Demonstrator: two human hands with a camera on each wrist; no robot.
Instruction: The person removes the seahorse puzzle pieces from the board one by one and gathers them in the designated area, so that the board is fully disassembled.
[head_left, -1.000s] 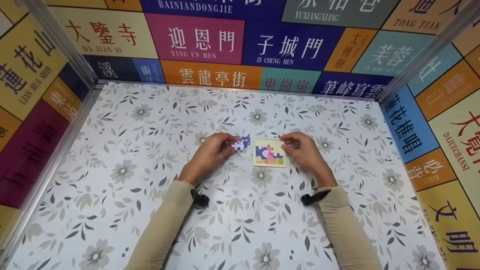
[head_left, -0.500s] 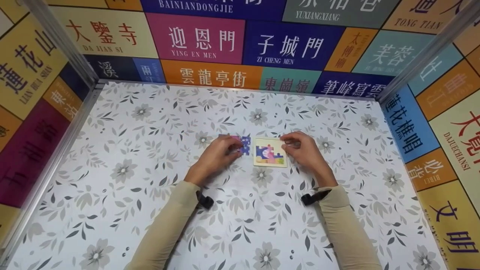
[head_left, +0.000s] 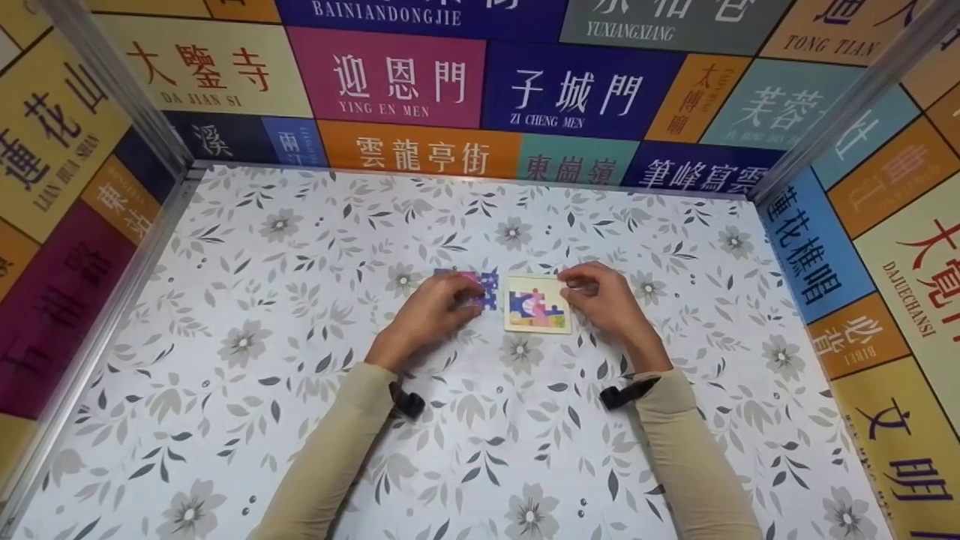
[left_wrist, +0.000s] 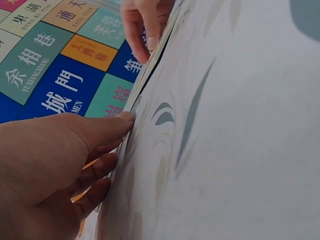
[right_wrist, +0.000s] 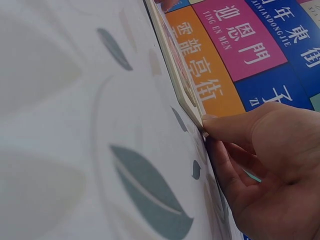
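In the head view my left hand (head_left: 435, 304) lies over several small purple, blue and pink jigsaw pieces (head_left: 487, 289), partly covering them. Its fingers are loosely bent, with thumb and index fingertip apart. The left wrist view has the thumb tip low against a thin edge at the table surface. My right hand (head_left: 604, 300) pinches the right edge of a square, cream-framed jigsaw puzzle board (head_left: 538, 322), the thumb (right_wrist: 215, 125) at its corner. Inside the frame, joined pieces (head_left: 536, 311) fill the lower part in blue, pink, yellow and green; the upper part shows bare cream.
A white floral-print cover (head_left: 450, 450) spreads over the table. Upright panels with coloured blocks and lettering (head_left: 390, 79) enclose the back and both sides, joined by metal corner posts (head_left: 120, 82). Each wrist wears a black strap-on camera (head_left: 407, 401).
My left hand has shifted slightly right over the loose pieces, and the light-coloured piece seen by its fingertips is now out of sight. My right hand stays at the puzzle board.
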